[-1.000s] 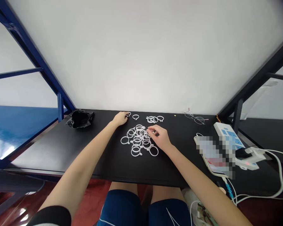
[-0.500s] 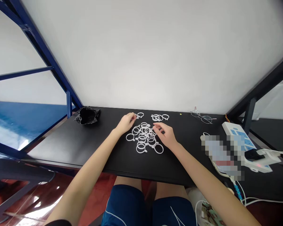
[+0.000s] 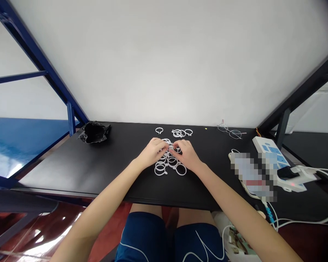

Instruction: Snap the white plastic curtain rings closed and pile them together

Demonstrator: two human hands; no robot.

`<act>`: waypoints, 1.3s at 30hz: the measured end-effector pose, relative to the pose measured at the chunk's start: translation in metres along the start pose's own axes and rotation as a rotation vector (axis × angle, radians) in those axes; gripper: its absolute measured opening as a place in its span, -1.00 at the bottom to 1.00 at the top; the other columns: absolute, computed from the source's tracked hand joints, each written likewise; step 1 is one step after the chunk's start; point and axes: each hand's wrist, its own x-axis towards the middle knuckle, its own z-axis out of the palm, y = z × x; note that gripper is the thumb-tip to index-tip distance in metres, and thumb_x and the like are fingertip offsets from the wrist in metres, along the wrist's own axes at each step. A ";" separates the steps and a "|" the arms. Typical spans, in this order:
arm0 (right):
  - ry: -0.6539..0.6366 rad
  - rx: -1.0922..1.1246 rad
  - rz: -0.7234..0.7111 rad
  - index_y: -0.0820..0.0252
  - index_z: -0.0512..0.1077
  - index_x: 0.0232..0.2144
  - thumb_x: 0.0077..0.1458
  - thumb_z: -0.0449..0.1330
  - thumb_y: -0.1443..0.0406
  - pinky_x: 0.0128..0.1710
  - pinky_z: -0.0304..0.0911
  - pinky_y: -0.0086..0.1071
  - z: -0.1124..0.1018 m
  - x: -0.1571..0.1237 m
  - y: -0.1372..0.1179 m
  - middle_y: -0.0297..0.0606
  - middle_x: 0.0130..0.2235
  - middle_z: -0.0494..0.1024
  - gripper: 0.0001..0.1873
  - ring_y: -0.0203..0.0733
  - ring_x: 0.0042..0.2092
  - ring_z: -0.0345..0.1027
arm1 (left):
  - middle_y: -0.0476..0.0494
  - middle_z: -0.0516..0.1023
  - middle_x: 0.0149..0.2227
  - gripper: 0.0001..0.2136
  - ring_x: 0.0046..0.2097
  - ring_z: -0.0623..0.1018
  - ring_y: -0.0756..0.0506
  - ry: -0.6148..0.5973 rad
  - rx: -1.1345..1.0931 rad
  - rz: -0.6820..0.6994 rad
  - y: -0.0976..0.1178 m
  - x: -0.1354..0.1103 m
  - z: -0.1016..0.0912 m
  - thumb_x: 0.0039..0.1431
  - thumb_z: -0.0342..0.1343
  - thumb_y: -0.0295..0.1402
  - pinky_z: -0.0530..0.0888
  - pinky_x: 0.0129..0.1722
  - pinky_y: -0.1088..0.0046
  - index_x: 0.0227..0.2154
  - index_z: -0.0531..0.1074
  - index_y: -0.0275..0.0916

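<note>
A pile of white plastic rings [image 3: 169, 164] lies in the middle of the black table [image 3: 98, 163]. Over the far side of the pile, my left hand [image 3: 153, 152] and my right hand [image 3: 186, 154] meet, fingers curled together in a pinch on one white ring [image 3: 175, 148]. One single ring [image 3: 159, 130] lies alone near the wall. A small cluster of joined rings [image 3: 182, 133] sits to its right.
A crumpled black bag [image 3: 94, 132] lies at the back left. Eyeglasses [image 3: 231, 131] rest by the wall at the right. A white power strip [image 3: 268, 151], a blurred flat object [image 3: 253, 174] and white cables [image 3: 317, 214] crowd the right side. Blue frame bars [image 3: 43, 72] rise at left.
My left hand has come back from the far rings by the wall to the pile. Both hands have closed together over a ring there.
</note>
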 end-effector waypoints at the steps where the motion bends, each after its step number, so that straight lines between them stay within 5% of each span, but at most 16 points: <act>1: 0.006 0.000 0.007 0.15 0.32 -0.29 0.24 0.10 0.12 -0.16 0.18 -0.21 0.000 0.000 0.000 -0.23 -0.32 0.50 -0.78 -0.12 -0.24 0.35 | -0.08 0.55 -0.32 -0.88 -0.25 0.50 -0.05 0.010 -0.002 0.013 0.001 0.000 0.000 0.31 -0.05 -0.43 0.37 -0.09 0.31 -0.31 0.37 -0.22; 11: -0.033 -0.092 -0.084 0.14 0.37 -0.33 0.31 -0.02 0.21 -0.06 0.14 -0.19 -0.005 0.004 -0.002 -0.25 -0.38 0.46 -0.77 -0.15 -0.29 0.28 | -0.09 0.58 -0.30 -0.89 -0.20 0.51 -0.07 0.003 -0.016 0.002 0.001 0.000 0.002 0.29 0.00 -0.40 0.39 -0.04 0.26 -0.28 0.44 -0.20; 13: -0.009 -0.063 -0.095 0.14 0.38 -0.34 0.30 0.00 0.21 -0.04 0.14 -0.18 -0.004 0.004 -0.001 -0.27 -0.39 0.46 -0.77 -0.16 -0.29 0.28 | -0.15 0.58 -0.18 -0.89 -0.06 0.50 -0.13 0.066 -0.045 -0.056 0.001 0.001 0.000 0.25 0.08 -0.33 0.40 0.02 0.20 -0.24 0.46 -0.20; 17: 0.028 0.007 -0.097 0.13 0.40 -0.36 0.29 0.03 0.22 0.00 0.15 -0.16 -0.003 0.003 -0.002 -0.27 -0.39 0.48 -0.78 -0.15 -0.28 0.30 | -0.26 0.42 0.12 -0.60 0.17 0.38 -0.21 0.102 -0.233 -0.237 -0.003 0.001 -0.004 0.13 0.21 -0.22 0.34 0.16 0.11 0.02 0.40 -0.20; 21: 0.032 0.062 -0.099 0.12 0.40 -0.35 0.28 0.04 0.24 0.03 0.14 -0.13 -0.001 0.002 -0.003 -0.28 -0.39 0.49 -0.80 -0.16 -0.28 0.32 | -0.24 0.56 -0.06 -0.51 0.00 0.53 -0.17 -0.055 -0.574 -0.381 -0.010 -0.001 -0.004 0.06 0.26 -0.21 0.44 0.07 0.20 0.05 0.39 -0.26; 24: 0.052 0.104 -0.116 0.13 0.40 -0.34 0.27 0.07 0.26 -0.04 0.18 -0.18 0.002 0.001 -0.002 -0.28 -0.37 0.50 -0.84 -0.18 -0.28 0.31 | -0.23 0.58 -0.15 -0.48 -0.06 0.55 -0.16 -0.040 -0.686 -0.428 -0.012 -0.002 -0.003 -0.01 0.32 -0.23 0.45 0.05 0.21 0.01 0.42 -0.32; 30: 0.070 0.170 -0.123 0.14 0.39 -0.37 0.23 0.12 0.30 -0.18 0.20 -0.27 0.002 0.001 -0.003 -0.30 -0.40 0.48 -0.89 -0.21 -0.32 0.29 | -0.23 0.57 -0.19 -0.53 -0.09 0.54 -0.15 -0.043 -0.723 -0.441 -0.010 -0.001 -0.004 -0.05 0.34 -0.25 0.45 0.02 0.22 -0.06 0.45 -0.33; 39: 0.100 0.146 -0.120 0.13 0.43 -0.37 0.22 0.14 0.28 -0.14 0.23 -0.22 0.002 0.001 -0.004 -0.31 -0.40 0.53 -0.88 -0.21 -0.33 0.34 | -0.22 0.57 -0.19 -0.55 -0.08 0.54 -0.13 -0.058 -0.689 -0.405 -0.008 0.001 -0.007 0.00 0.30 -0.22 0.45 0.01 0.27 -0.06 0.43 -0.31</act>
